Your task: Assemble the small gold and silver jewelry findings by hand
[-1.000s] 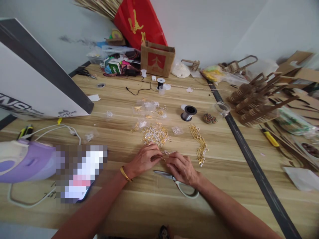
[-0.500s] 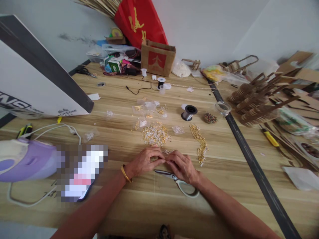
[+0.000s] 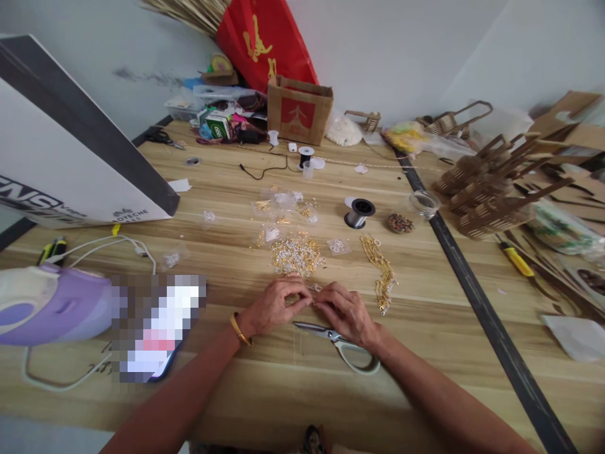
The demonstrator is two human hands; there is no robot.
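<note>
My left hand (image 3: 282,304), with a gold bangle (image 3: 241,329) on its wrist, is closed in a pinch at the table's middle. My right hand (image 3: 346,312) pinches close beside it, the fingertips of both nearly meeting. What lies between the fingertips is too small to make out. A thin silvery chain (image 3: 314,287) shows just behind them. Beyond my hands spreads a pile of gold and silver beads (image 3: 297,254). Scissors (image 3: 343,345) with pale handles lie partly under my right hand. Gold chains (image 3: 382,274) lie to the right of that hand.
A wire spool (image 3: 360,214), a jar of mixed beads (image 3: 401,222) and small bags of findings (image 3: 283,203) stand farther back. A phone (image 3: 165,334) and a purple-and-white device (image 3: 61,306) are at left. Woven baskets (image 3: 491,195) and a yellow cutter (image 3: 517,260) are at right.
The fingertips of my two hands have shifted slightly, with a small gap now showing between the left thumb and fingers. The view has moved a little; the table items stay in place.
</note>
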